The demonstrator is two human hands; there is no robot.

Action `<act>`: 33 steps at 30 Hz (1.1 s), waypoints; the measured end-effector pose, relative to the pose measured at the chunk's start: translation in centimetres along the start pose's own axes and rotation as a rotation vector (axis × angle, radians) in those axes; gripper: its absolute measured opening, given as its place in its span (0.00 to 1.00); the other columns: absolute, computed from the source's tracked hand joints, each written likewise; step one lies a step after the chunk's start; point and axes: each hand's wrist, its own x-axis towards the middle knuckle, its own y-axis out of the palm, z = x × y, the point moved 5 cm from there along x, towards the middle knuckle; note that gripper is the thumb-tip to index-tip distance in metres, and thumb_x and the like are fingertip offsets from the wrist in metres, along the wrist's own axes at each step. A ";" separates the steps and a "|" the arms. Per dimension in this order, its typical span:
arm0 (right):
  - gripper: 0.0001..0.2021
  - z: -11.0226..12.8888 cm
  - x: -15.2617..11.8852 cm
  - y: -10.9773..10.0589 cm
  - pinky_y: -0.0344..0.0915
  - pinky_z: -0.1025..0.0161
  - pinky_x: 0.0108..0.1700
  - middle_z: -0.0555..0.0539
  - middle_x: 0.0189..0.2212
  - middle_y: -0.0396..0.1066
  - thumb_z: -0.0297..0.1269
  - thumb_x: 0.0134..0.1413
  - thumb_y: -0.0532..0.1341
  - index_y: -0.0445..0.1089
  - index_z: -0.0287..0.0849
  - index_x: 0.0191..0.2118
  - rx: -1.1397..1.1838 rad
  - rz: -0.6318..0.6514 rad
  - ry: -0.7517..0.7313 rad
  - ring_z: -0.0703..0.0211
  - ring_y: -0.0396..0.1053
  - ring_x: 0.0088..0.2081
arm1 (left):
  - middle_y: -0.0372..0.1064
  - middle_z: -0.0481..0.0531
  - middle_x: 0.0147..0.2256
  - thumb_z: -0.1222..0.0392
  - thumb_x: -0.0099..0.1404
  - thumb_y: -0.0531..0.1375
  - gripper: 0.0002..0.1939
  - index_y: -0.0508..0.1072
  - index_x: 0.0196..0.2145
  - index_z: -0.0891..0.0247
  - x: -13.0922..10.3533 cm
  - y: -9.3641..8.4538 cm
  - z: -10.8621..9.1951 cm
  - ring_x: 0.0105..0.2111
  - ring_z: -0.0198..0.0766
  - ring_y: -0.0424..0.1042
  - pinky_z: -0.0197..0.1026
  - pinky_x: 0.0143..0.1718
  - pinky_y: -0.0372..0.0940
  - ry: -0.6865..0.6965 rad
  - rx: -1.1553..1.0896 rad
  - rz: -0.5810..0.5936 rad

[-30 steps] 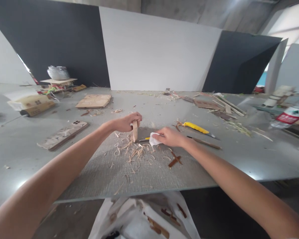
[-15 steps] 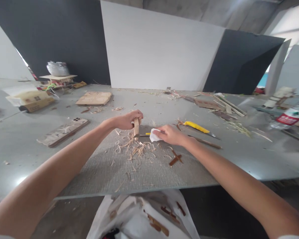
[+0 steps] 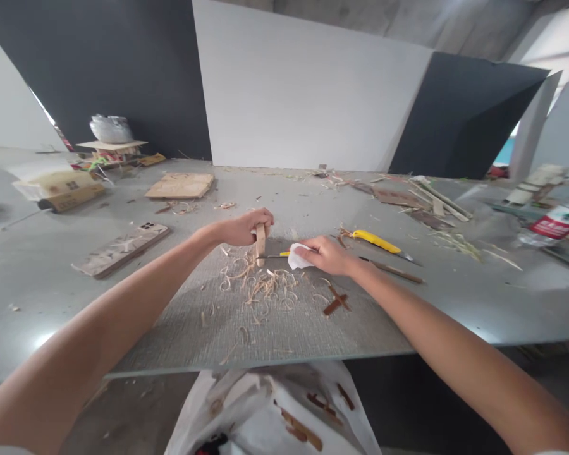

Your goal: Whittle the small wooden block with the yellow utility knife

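Observation:
My left hand (image 3: 250, 228) is closed around the top of a narrow strip of pale wood (image 3: 260, 245), whose lower end points down at the table. In my right hand (image 3: 323, 254) is a utility knife (image 3: 284, 254) with some yellow on it, its handle wrapped in white tissue (image 3: 299, 255). The dark blade lies across the lower part of the strip, edge on to me. Curled wood shavings (image 3: 265, 287) are heaped beneath. To the right of the heap lies a brown wooden cross (image 3: 336, 301).
A yellow utility knife (image 3: 377, 241) and a thin dark stick (image 3: 393, 271) lie right of my right hand. Left are a phone (image 3: 123, 250) and a wooden board (image 3: 180, 186). Wood scraps (image 3: 436, 201) and a bottle (image 3: 554, 222) stand at the right. The table's front edge (image 3: 265, 368) is near me.
The knife blade has turned slightly on the strip and now shows thinner. Both hands keep nearly the same place; the whole view has shifted a little.

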 end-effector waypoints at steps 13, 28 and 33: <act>0.23 0.5 0.3 0.0 0.50 0.66 0.26 0.49 0.24 0.68 0.53 0.59 0.47 0.71 0.41 0.31 0.003 -0.007 -0.011 0.63 0.60 0.25 | 0.58 0.59 0.46 0.76 0.43 0.50 0.16 0.63 0.31 0.64 0.1 -0.1 -0.3 0.43 0.39 0.62 0.39 0.40 0.58 -0.013 -0.004 -0.003; 0.19 -2.2 -0.5 -0.8 0.49 0.66 0.21 0.50 0.24 0.65 0.54 0.56 0.51 0.67 0.42 0.34 0.518 0.135 0.150 0.67 0.54 0.19 | 0.58 0.58 0.44 0.73 0.47 0.52 0.12 0.63 0.32 0.64 -0.2 0.1 1.2 0.48 0.41 0.61 0.42 0.45 0.59 -0.010 -0.013 -0.061; 0.14 -3.8 -0.7 -2.3 0.49 0.66 0.20 0.50 0.26 0.64 0.49 0.53 0.51 0.61 0.44 0.33 1.027 -0.052 0.180 0.67 0.52 0.18 | 0.57 0.56 0.43 0.69 0.47 0.53 0.12 0.63 0.33 0.63 0.1 -0.3 0.3 0.43 0.41 0.61 0.44 0.44 0.58 -0.083 -0.032 -0.067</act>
